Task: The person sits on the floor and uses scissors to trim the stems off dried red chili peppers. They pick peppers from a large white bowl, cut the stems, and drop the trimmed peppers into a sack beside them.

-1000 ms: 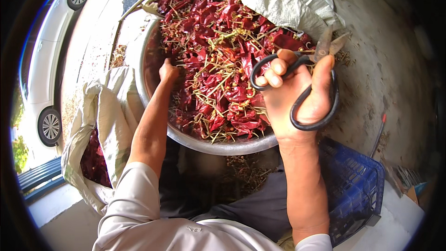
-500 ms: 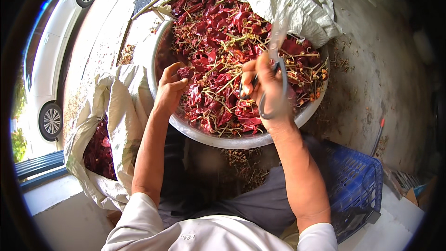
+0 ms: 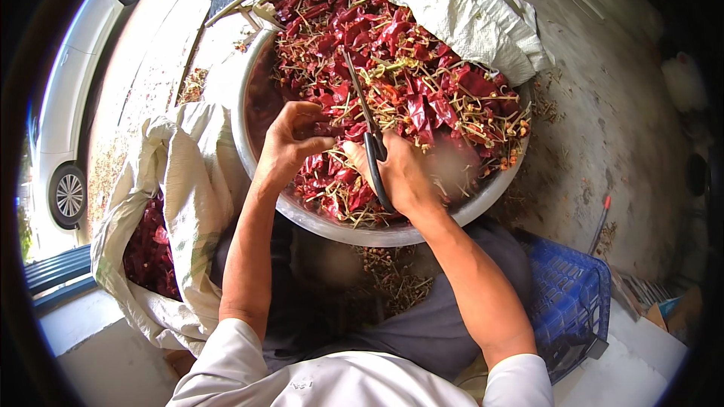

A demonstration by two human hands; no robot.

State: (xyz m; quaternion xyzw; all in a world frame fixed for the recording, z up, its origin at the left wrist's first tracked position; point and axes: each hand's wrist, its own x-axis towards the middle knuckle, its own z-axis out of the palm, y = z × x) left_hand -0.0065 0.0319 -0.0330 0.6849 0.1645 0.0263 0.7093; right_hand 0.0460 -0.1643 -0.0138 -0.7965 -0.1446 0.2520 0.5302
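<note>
"Scissors [image 3: 369, 124]: where?"
"Slanting over the chillies [image 3: 418, 109] in the basin [image 3: 377, 237], the right hand's [image 3: 407, 177] grip closed round them."
"And the left hand [image 3: 286, 143]?"
"Fingers curled at the chillies; I can't tell whether they pinch anything."
"Which step?"
"Picking among the chillies, I'd judge; the next move calls for blades kept clear of fingers."
"Textures?"
"Glossy, crinkled red skins, thin strawlike stalks [image 3: 388, 68], a smooth round metal rim, a woven white sack [image 3: 460, 19] beyond."

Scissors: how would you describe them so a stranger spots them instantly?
Find the round metal basin heaped with red peppers. Over it, the right hand grips the scissors, tips toward the top of the picture. Black handles and straight, narrow blades set them apart from the crumpled peppers.
</note>
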